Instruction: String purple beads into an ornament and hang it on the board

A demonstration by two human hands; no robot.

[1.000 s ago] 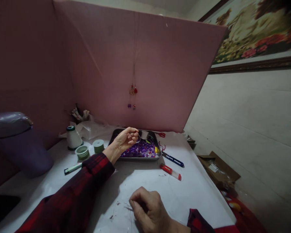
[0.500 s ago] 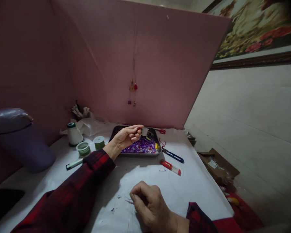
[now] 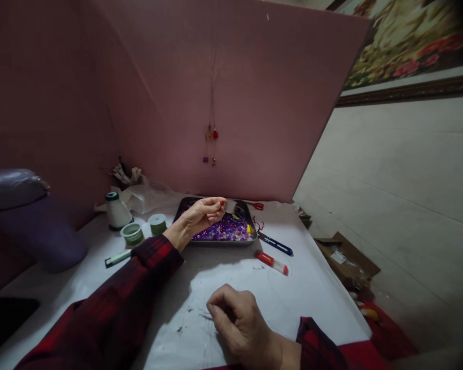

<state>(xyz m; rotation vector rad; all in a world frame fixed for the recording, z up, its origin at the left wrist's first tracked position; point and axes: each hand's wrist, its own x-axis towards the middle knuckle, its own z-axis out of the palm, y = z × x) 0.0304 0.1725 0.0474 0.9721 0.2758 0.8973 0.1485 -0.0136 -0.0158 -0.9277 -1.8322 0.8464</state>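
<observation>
Over the right part of a dark tray [image 3: 219,244] of purple and clear beads [image 3: 231,226], my left hand [image 3: 200,218] pinches a small red bead-like piece [image 3: 222,203] between thumb and fingertips. Just beyond those fingertips is a small white cup [image 3: 230,206]; whether they touch it I cannot tell. My right hand [image 3: 247,324] is above the white table covering near the front, thumb and forefinger pressed together. What it pinches, if anything, is too fine to make out. Dark thread scraps [image 3: 189,310] lie beside it.
Left of the tray stand two green thread spools [image 3: 132,234], a white thread cone [image 3: 118,211], a pale green cutter [image 3: 118,258] and a large purple tumbler [image 3: 42,226]. To the right lie blue thread snips [image 3: 275,244] and a red-capped tube [image 3: 271,262]. Pendants [image 3: 212,134] hang on the pink panel.
The view has tilted slightly. My left fingers have turned a little, so the red piece shows more clearly at their tips. My right hand keeps its pinch in nearly the same spot.
</observation>
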